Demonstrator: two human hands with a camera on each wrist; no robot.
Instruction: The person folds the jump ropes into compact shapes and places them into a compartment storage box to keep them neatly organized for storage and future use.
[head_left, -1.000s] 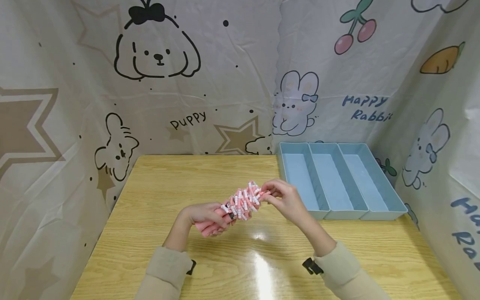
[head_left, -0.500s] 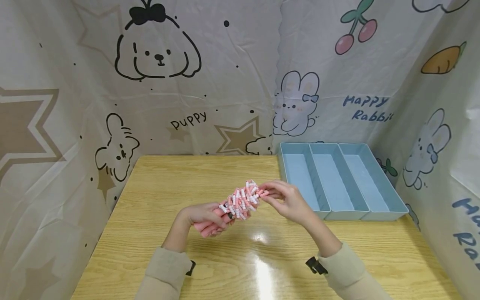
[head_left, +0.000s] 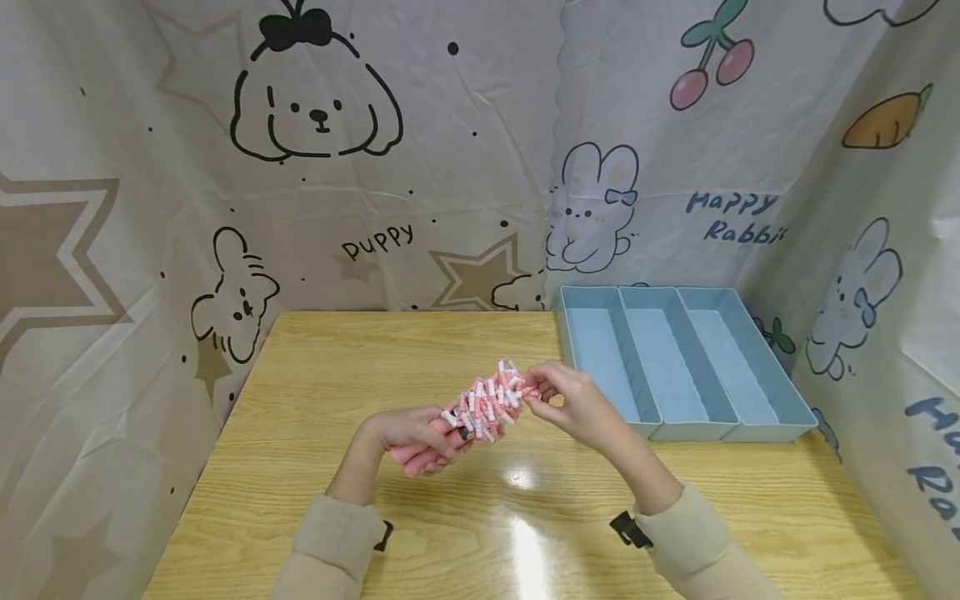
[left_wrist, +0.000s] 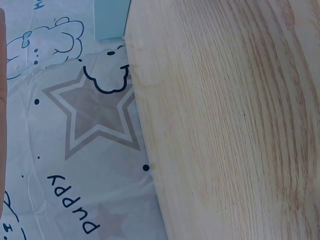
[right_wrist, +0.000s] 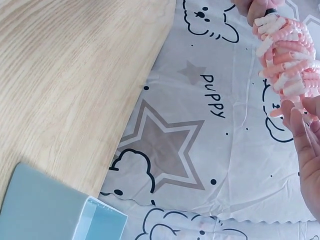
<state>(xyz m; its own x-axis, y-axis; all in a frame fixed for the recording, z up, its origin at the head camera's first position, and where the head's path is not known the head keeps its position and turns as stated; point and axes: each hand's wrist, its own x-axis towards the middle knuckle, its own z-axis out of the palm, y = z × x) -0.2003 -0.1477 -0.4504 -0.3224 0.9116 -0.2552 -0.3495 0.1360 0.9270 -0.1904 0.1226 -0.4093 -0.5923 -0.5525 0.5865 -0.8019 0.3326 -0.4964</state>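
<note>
My left hand [head_left: 412, 427] grips the smooth pink end of a pink-and-white bundle of short, finger-like strands [head_left: 486, 407], held slanting above the table. A dark band shows beside the fingers. At the other end, my right hand [head_left: 573, 402] pinches the pink tip strands between thumb and fingertips. In the right wrist view, the stubby strands [right_wrist: 287, 62] lie in overlapping rows, with the right fingers [right_wrist: 298, 127] at their lower end. The left wrist view shows only a sliver of hand at its left edge; the bundle is out of that view.
A light blue tray [head_left: 654, 429] with three compartments stands at the back right of the wooden table [head_left: 360, 358], just behind the right hand. Printed cloth [head_left: 465, 175] hangs behind and along both sides. Black straps [head_left: 630, 530] show at both wrists.
The right fingers shift slightly left with the tip, then back to the right, still pinching the strands. The left hand keeps its grip and hardly moves.
</note>
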